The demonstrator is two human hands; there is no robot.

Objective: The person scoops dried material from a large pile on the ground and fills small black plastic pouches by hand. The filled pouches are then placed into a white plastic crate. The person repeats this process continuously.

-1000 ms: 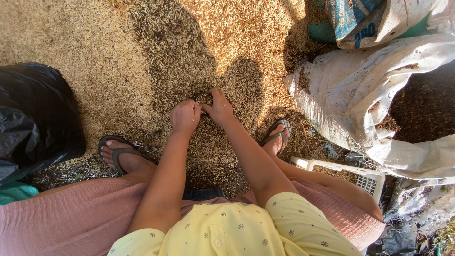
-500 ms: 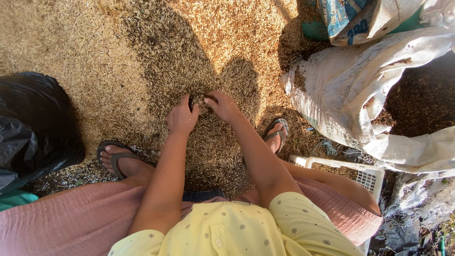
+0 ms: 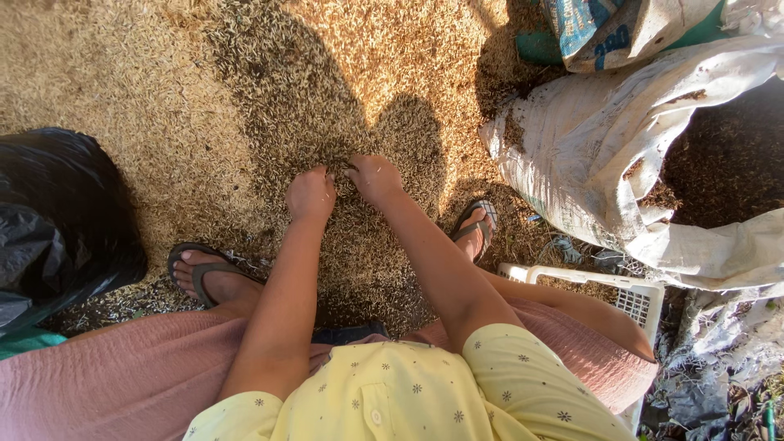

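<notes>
A wide layer of unhusked rice grain [image 3: 204,106] covers the ground in front of me. My left hand [image 3: 310,194] and my right hand [image 3: 374,177] are pressed side by side into the grain, fingers curled down into it. The fingertips are buried, so whether they hold grain is hidden. My feet in dark sandals [image 3: 204,269] stand either side of my arms.
A large white woven sack [image 3: 604,163] full of dark grain lies open at the right. A black plastic bag [image 3: 57,220] sits at the left. A white plastic basket [image 3: 637,298] stands by my right knee. Another printed sack [image 3: 621,28] is at top right.
Both hands have stayed together in the grain, curling tighter, with the right hand drawn slightly towards the left. The camera has shifted a little.
</notes>
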